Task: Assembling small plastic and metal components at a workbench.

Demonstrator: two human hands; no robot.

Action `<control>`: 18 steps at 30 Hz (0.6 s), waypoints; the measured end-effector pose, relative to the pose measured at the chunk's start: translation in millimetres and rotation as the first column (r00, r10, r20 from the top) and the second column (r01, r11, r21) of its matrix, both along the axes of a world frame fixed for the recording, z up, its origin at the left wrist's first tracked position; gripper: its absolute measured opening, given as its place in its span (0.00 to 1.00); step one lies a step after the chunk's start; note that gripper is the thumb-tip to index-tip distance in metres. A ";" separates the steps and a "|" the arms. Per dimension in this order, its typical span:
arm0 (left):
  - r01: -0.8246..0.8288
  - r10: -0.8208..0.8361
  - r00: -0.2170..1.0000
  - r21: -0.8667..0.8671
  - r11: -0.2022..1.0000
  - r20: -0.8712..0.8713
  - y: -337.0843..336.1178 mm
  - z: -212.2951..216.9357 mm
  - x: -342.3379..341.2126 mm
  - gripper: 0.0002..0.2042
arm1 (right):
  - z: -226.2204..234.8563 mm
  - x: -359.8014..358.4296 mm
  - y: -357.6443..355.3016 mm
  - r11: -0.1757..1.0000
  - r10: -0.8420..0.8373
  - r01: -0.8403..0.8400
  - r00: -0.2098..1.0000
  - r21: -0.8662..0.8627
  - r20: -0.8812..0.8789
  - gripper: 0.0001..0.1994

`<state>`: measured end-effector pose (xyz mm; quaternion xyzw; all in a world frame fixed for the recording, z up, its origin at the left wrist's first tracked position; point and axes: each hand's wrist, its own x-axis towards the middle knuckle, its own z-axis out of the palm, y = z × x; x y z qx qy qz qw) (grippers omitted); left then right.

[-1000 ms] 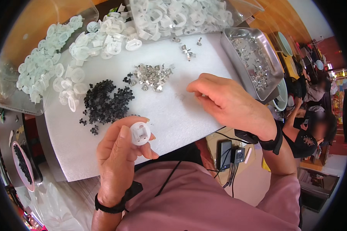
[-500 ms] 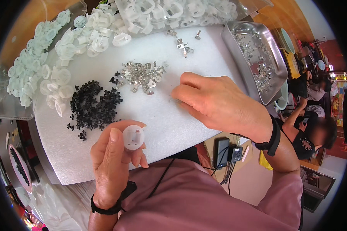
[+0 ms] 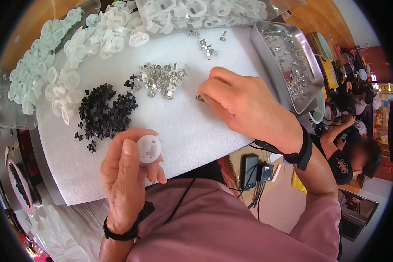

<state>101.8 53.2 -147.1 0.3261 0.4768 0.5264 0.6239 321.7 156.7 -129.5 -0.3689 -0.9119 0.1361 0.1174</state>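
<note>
In my left hand (image 3: 121, 174) is a round white plastic piece (image 3: 149, 149) with small slots, gripped between thumb and fingers, its flat face turned up. My right hand (image 3: 246, 107) is pinched over the white foam sheet (image 3: 187, 144), with a small metal piece (image 3: 199, 98) showing at its fingertips. Just left of those fingertips lies a heap of shiny metal clips (image 3: 161, 81). A pile of small black cross-shaped parts (image 3: 105, 115) spreads beyond my left hand.
White plastic pieces (image 3: 113, 26) are heaped along the back and left, some in clear bins. A metal tray (image 3: 303, 105) with more clips stands at the right. Several loose clips (image 3: 207, 50) lie near the back. Another person (image 3: 345, 161) sits at the far right.
My right hand has shifted slightly up, and the metal piece at its fingertips now shows. The white plastic piece in my left hand has turned a little.
</note>
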 end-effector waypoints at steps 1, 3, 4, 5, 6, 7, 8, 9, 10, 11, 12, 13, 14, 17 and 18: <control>0.000 0.000 1.000 0.000 1.000 0.002 -0.1 -0.3 0.4 0.19 | -1.8 -0.4 0.2 1.000 0.000 0.000 1.000 0.000 0.002 0.05; -0.007 0.007 1.000 0.012 1.000 0.015 -0.3 -0.8 0.7 0.19 | -5.1 -1.6 0.9 0.994 -0.107 0.106 0.988 -0.015 -0.110 0.04; -0.007 0.007 1.000 0.012 1.000 0.017 -0.6 -0.9 0.6 0.19 | -6.5 -0.6 2.5 0.994 -0.107 0.106 0.988 -0.015 -0.109 0.04; -0.011 0.011 1.000 0.014 1.000 0.019 -0.9 -1.1 0.5 0.19 | -7.7 1.4 4.5 0.994 -0.105 0.106 0.982 0.001 -0.159 0.04; -0.017 0.016 1.000 0.016 1.000 0.021 -1.1 -1.1 0.4 0.19 | -7.8 2.6 5.4 0.994 -0.100 0.105 0.973 0.017 -0.208 0.04; -0.017 0.017 1.000 0.016 1.000 0.023 -1.5 -1.5 0.0 0.19 | -6.1 2.9 4.4 0.994 -0.099 0.105 0.973 0.018 -0.207 0.04; -0.017 0.017 1.000 0.021 1.000 0.027 -1.9 -2.4 -0.4 0.19 | -3.2 3.0 2.5 0.991 -0.129 0.135 0.970 0.012 -0.207 0.05; -0.017 0.016 0.999 0.026 1.000 0.031 -2.5 -2.8 -0.8 0.19 | -1.1 2.8 -0.1 0.986 -0.160 0.165 0.965 0.007 -0.206 0.07; -0.017 0.016 0.999 0.027 1.000 0.032 -2.8 -3.2 -1.0 0.19 | -0.4 2.2 -3.1 0.986 -0.160 0.165 0.966 0.007 -0.205 0.07; -0.020 0.019 0.999 0.033 0.999 0.035 -3.1 -3.4 -1.2 0.19 | 0.1 1.2 -6.7 0.987 -0.144 0.153 0.975 0.043 -0.168 0.07; -0.022 0.020 0.999 0.040 0.999 0.038 -2.8 -3.9 -1.0 0.19 | 0.2 0.6 -9.6 0.987 -0.130 0.141 0.983 0.078 -0.131 0.07; -0.020 0.019 0.999 0.040 0.999 0.039 -2.7 -4.0 -0.8 0.19 | 0.3 -1.1 -12.3 0.987 -0.132 0.143 0.983 0.078 -0.130 0.07; -0.023 0.022 0.999 0.040 0.999 0.031 -2.8 -4.0 -0.4 0.19 | 0.5 -3.6 -14.6 0.987 -0.121 0.125 0.992 0.103 -0.041 0.06; -0.023 0.022 0.999 0.048 0.999 0.025 -3.2 -6.0 -1.9 0.20 | -0.6 -5.1 -14.8 0.983 -0.100 0.085 0.991 0.163 0.087 0.07; -0.019 0.018 0.999 0.055 0.998 0.028 -3.4 -6.6 -2.6 0.20 | -0.8 -5.1 -14.3 0.978 -0.091 0.064 0.988 0.198 0.127 0.07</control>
